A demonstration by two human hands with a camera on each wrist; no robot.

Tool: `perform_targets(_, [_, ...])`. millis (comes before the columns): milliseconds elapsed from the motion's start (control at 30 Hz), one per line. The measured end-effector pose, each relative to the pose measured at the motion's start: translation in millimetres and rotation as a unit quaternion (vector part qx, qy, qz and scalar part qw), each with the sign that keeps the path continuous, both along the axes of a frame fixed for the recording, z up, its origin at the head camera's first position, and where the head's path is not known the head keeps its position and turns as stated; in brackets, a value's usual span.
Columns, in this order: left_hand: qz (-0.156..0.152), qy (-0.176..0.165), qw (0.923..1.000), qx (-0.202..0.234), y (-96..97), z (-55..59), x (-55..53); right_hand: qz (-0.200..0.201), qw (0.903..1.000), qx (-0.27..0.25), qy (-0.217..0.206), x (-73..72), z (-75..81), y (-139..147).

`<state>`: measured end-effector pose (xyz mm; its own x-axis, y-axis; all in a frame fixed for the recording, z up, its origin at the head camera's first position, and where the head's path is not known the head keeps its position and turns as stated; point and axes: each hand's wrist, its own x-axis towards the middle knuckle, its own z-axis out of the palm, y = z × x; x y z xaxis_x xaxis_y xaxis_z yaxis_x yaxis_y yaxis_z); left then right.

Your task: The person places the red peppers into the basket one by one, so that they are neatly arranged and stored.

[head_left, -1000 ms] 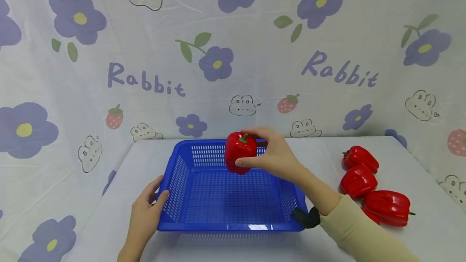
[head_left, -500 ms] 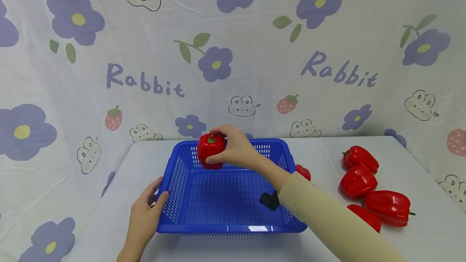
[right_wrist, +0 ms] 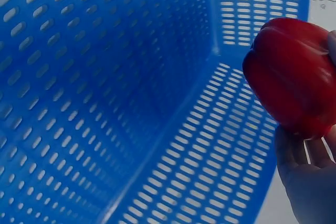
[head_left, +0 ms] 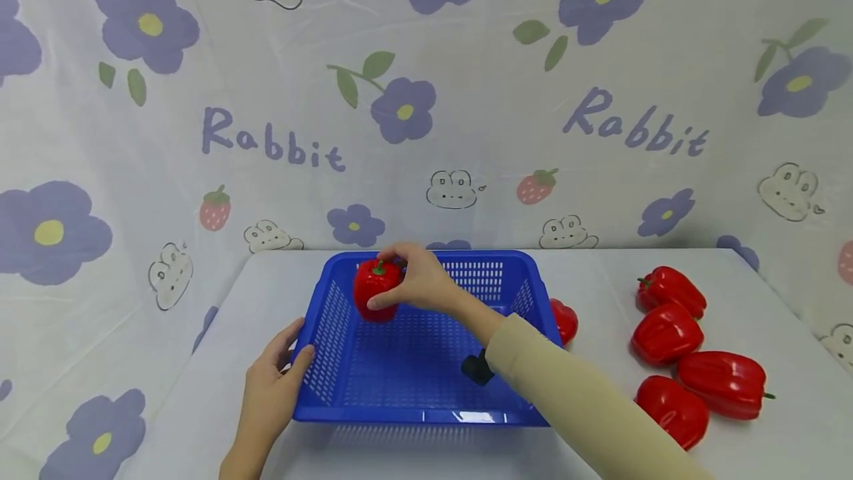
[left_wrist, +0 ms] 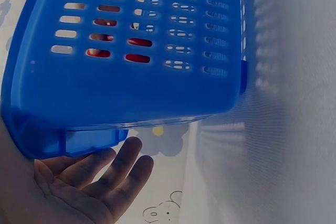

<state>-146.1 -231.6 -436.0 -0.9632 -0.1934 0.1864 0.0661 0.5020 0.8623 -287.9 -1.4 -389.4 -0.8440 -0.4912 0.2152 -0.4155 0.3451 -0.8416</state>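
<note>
A glossy red bell pepper (head_left: 377,290) with a green stem is pinched between the thumb and fingers of my right hand (head_left: 421,280). It hangs upright inside the blue plastic basket (head_left: 453,415), above its floor near the back left corner. The right wrist view shows the pepper (right_wrist: 294,77) apart from the slotted floor. My left hand (head_left: 272,384) holds the basket's left rim, thumb on the rim and fingers outside. In the left wrist view, the fingers of that hand (left_wrist: 89,187) reach under the rim; the thumb is hidden.
Several red bell peppers (head_left: 668,333) lie grouped on the white table (head_left: 603,295) to the right. One more pepper (head_left: 565,321) sits just outside the basket's right side, partly hidden. A patterned cloth (head_left: 480,132) hangs behind the table.
My right hand has carried the bell pepper left across the basket, then slightly down. The left hand has stayed on the rim. The head view has shifted a little.
</note>
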Motion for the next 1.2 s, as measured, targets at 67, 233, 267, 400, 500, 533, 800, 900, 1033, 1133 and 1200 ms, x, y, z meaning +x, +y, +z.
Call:
perform_targets(67, [0.001,0.001,1.0000,-0.002,0.0,0.4,-0.5,-0.004,0.9999,0.011,-0.003,-1.8,-3.6,-2])
perform_targets(233, [0.008,-0.008,0.9999,-0.002,0.3,-0.2,1.0,-0.003,0.9993,0.033,-0.017,-3.7,-13.6,-7])
perform_targets(267, [0.009,-0.010,0.9999,-0.002,0.3,-0.4,1.6,-0.002,0.9992,0.034,-0.021,-3.6,-15.1,-8])
perform_targets(400, [0.009,-0.018,0.9998,0.001,0.8,-0.1,2.9,-0.004,0.9989,0.032,-0.034,-4.0,-20.2,-10])
perform_targets(500, [0.010,-0.017,0.9998,0.001,1.2,1.4,2.7,-0.006,0.9989,0.025,-0.039,-5.5,-22.5,-11])
perform_targets(533, [0.011,-0.017,0.9998,0.001,1.1,1.9,2.4,-0.006,0.9988,0.024,-0.042,-6.3,-23.4,-11])
perform_targets(800, [0.005,-0.016,0.9998,0.011,1.0,0.1,0.3,0.008,0.9982,0.037,-0.045,-10.4,-36.3,-13])
perform_targets(900, [0.003,-0.014,0.9998,0.012,1.7,-0.3,0.4,0.005,0.9983,0.031,-0.049,-10.1,-37.8,-13])
perform_targets(1033, [0.003,-0.007,0.9999,0.014,2.5,1.9,1.3,-0.008,0.9983,0.012,-0.056,-10.4,-37.5,-14])
perform_targets(1133, [0.004,-0.006,0.9999,0.013,2.5,3.6,2.1,-0.011,0.9982,0.004,-0.059,-10.8,-38.2,-15])
perform_targets(1200, [0.004,-0.007,0.9999,0.013,2.3,3.9,2.4,-0.008,0.9979,0.001,-0.064,-10.6,-38.9,-15])
